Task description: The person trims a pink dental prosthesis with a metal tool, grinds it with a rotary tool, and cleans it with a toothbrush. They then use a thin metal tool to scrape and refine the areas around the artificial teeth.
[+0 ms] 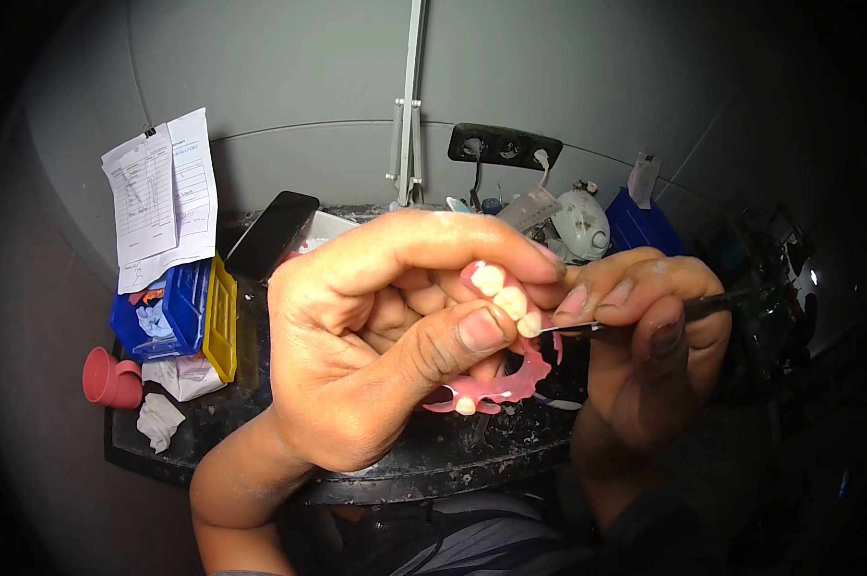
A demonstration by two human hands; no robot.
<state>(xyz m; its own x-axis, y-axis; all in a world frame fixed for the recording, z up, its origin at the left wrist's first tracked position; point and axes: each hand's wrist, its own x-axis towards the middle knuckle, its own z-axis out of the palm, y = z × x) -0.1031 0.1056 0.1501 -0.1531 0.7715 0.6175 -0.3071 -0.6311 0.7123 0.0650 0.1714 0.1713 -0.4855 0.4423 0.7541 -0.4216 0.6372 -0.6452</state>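
Between the thumb and forefinger of my left hand [376,336] is a pink partial denture [510,384]. A row of cream-coloured teeth runs along its upper part, and a single tooth shows at its lower left end. My right hand [645,336] is closed on a thin tool with a dark handle [707,305]. The metal tip of the tool points left and meets the denture beside the lowest tooth of the row. The remaining fingers of my left hand curl behind the denture.
Blue and yellow bins [220,322] with papers [160,197] stand at the left, near a pink cup [112,379] and a crumpled tissue [159,421]. Behind my hands are a black phone [272,235], a power strip [505,146], a white device [581,223] and a blue bin [642,223].
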